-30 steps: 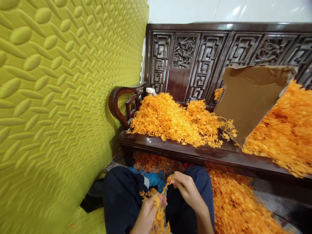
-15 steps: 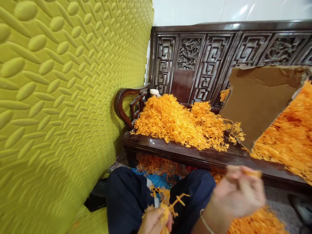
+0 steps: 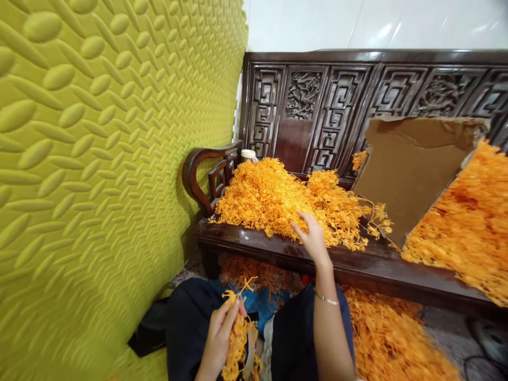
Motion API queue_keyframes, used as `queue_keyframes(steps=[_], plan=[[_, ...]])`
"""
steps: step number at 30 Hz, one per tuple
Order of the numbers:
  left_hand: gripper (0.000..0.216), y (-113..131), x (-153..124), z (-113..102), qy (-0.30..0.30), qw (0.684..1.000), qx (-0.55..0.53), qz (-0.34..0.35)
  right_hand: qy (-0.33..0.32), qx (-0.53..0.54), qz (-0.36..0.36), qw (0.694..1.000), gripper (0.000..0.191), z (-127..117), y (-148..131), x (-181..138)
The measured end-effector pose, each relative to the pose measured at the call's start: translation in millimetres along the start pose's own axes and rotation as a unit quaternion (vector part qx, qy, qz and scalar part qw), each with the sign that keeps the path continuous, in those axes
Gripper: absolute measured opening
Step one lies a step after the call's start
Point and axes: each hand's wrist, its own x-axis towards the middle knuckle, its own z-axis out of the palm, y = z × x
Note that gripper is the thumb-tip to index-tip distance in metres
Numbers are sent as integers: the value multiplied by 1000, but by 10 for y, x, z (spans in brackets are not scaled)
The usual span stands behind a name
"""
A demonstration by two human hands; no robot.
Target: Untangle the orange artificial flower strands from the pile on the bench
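My left hand (image 3: 222, 330) is low in front of my lap, its fingers closed around a bunch of thin, branching orange plastic-looking sprigs (image 3: 237, 346). Some stems poke up past the fingertips and the rest hang below. Stretched forward over the bench edge, my right hand (image 3: 313, 235) has thumb and fingers apart at the front of a heap of orange sprigs (image 3: 264, 193). Nothing shows between its fingers. Whether the fingertips touch the heap I cannot tell.
A dark carved wooden bench (image 3: 262, 242) carries the heap. A cardboard sheet (image 3: 400, 174) stands between it and a second orange pile (image 3: 468, 222). More orange pieces (image 3: 391, 333) lie low right. A yellow-green textured foam wall (image 3: 99, 174) rises at left; a white-lidded jar (image 3: 248, 154) stands behind.
My right hand has gone from a pinch on a small orange piece at lower right to open fingers at the heap. My left hand has shifted left and up, still holding sprigs.
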Motion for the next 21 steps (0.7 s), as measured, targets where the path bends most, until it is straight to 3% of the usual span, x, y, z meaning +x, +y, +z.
queue_keyframes(steps=[5, 8, 14, 17, 19, 21], plan=[[43, 54, 141, 190, -6, 998, -59, 9, -30, 39, 40, 998, 21, 35, -112, -902], [39, 153, 215, 272, -8, 997, -80, 21, -69, 91, 105, 988, 20, 22, -314, -1182], [33, 264, 248, 371, -43, 996, -37, 71, -131, 157, 97, 974, 15, 10, -699, -1262], [32, 288, 206, 411, -79, 992, 4, 100, -93, 151, 55, 983, 10, 13, -834, -1272], [33, 307, 176, 433, -103, 986, 44, 124, -60, 116, 4, 991, 20, 5, -893, -1280], [34, 322, 157, 448, -126, 974, 97, 159, -67, 62, -50, 995, 37, -11, -927, -1279]])
